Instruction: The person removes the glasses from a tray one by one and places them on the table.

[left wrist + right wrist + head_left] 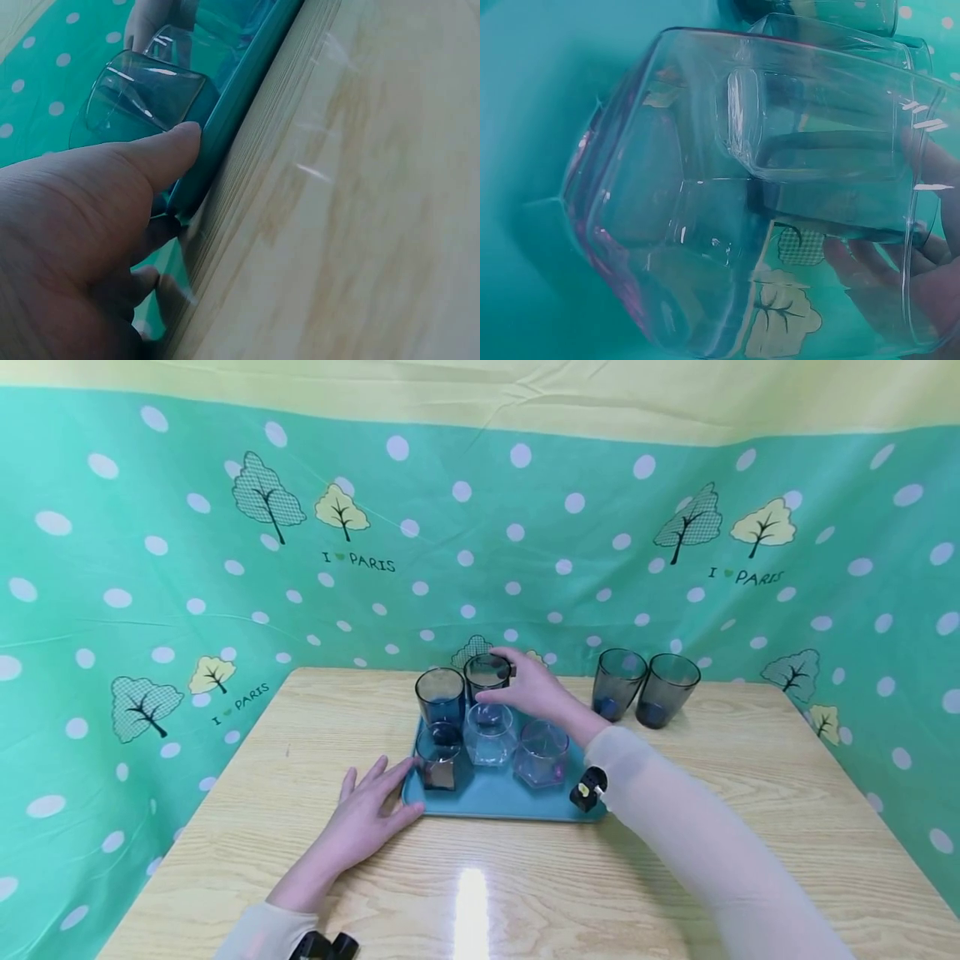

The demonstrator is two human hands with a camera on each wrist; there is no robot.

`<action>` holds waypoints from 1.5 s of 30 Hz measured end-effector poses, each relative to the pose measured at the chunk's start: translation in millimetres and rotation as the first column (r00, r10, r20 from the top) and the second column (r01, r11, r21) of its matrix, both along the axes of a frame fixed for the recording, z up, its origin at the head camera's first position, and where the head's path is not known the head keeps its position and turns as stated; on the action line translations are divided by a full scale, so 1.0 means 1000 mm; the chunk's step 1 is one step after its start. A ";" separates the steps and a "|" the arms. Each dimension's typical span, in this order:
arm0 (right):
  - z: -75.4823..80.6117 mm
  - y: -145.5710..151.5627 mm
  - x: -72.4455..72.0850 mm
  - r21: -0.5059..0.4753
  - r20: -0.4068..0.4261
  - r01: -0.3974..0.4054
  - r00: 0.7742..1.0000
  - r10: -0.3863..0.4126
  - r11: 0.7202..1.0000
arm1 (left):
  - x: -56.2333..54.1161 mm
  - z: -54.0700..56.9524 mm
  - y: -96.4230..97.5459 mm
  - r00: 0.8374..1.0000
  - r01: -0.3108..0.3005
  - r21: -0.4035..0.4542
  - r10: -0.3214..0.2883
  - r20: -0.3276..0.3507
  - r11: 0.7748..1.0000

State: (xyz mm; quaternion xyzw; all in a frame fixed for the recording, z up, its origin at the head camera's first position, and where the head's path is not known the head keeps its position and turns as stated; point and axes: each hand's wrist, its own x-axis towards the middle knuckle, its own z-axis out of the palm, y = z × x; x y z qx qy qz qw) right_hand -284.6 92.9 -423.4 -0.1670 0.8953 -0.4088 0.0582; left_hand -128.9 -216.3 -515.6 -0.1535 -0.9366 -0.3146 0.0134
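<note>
A blue-green tray [495, 806] lies on the table with several drinking glasses on it. My right hand [536, 685] reaches over the tray and grips a tall dark glass [482, 670] at the back, thumb on the near side. The right wrist view shows the fingers [862, 262] partly through a clear faceted glass [667, 195]. On the tray stand a tall blue-grey glass [440, 697], a short brownish glass [438, 768], a clear glass [491, 743] and a pinkish glass [542, 756]. My left hand [363, 818] touches the tray's near left corner with outstretched fingers, thumb [180, 146] against the rim.
Two tall grey glasses, one on the left [619, 681] and one on the right [667, 689], stand close together at the back right of the wooden table [315, 760]. A green dotted curtain [465, 577] hangs behind the table and along its sides.
</note>
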 end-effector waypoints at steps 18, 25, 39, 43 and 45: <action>0.014 0.020 0.010 -0.114 -0.037 0.082 0.996 -0.087 0.990 | -0.002 -0.005 0.002 1.000 -0.002 -0.011 0.002 0.001 1.000; 0.025 0.033 0.023 -0.214 -0.071 0.119 0.988 -0.137 0.970 | -0.003 -0.007 0.001 1.000 -0.005 -0.009 0.005 0.000 1.000; 0.044 0.067 0.060 -0.347 -0.180 0.183 0.950 -0.256 0.920 | -0.002 -0.006 0.001 1.000 -0.004 -0.005 0.004 0.001 1.000; 0.046 0.078 0.073 -0.344 -0.173 0.232 0.937 -0.305 0.910 | -0.002 -0.005 0.001 1.000 -0.001 -0.009 0.001 0.000 1.000; 0.046 0.083 0.078 -0.337 -0.167 0.260 0.930 -0.329 0.905 | -0.002 -0.004 0.001 1.000 0.000 -0.013 0.000 0.000 1.000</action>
